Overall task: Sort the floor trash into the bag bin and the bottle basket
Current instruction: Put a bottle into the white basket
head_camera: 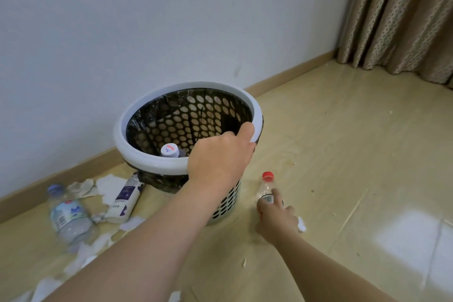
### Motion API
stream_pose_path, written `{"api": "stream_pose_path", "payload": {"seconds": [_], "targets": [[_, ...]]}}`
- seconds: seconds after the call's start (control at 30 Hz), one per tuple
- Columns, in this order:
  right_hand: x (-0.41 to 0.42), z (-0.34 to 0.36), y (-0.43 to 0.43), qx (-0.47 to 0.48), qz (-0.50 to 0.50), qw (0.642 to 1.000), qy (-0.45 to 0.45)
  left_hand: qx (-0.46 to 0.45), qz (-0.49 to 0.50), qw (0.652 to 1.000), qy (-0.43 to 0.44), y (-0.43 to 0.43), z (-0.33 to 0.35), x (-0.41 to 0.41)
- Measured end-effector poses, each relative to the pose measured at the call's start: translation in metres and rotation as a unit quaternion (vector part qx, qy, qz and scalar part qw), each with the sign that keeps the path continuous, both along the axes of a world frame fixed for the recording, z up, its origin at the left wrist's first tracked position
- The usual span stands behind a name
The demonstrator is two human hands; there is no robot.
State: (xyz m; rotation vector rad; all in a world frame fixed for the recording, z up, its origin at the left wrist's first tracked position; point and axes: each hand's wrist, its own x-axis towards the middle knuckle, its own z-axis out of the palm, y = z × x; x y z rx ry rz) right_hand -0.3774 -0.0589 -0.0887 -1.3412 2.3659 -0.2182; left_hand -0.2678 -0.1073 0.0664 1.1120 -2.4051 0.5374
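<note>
Left grip (220,157) clasps the one basket (120,130), right grip (277,216) holds one bottle (266,185) of seemingly three.

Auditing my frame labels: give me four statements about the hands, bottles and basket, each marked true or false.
1. The left hand grips the basket by its white rim. True.
2. The right hand holds a blue-capped bottle. False: it holds the red-capped bottle.
3. The basket is empty. False: a white-capped bottle is inside.
4. A water bottle lies on the floor left of the basket. True.
</note>
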Motion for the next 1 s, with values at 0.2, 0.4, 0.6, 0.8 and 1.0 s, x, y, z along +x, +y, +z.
{"api": "stream_pose_path", "payload": {"seconds": [0.2, 0.4, 0.6, 0.8, 1.0], "targets": [[-0.004, 0.032, 0.018, -0.135, -0.221, 0.928, -0.270, 0.124, -0.015, 0.992, -0.026, 0.012, 0.013, 0.015], [-0.023, 0.073, 0.049, -0.242, -0.346, 0.796, -0.434, 0.197, -0.019, 0.980, -0.014, 0.040, 0.024, 0.048], [-0.019, 0.144, 0.087, -0.411, -0.351, 0.753, -0.375, 0.256, 0.024, 0.939, 0.228, 0.064, 0.033, 0.058], [0.021, 0.201, 0.111, -0.542, -0.244, 0.695, -0.404, 0.534, -0.010, 0.693, 0.484, 0.094, 0.073, 0.042], [0.073, 0.230, 0.099, -0.451, -0.048, 0.730, -0.511, 0.670, -0.073, 0.385, 0.631, 0.089, 0.105, 0.065]]}}
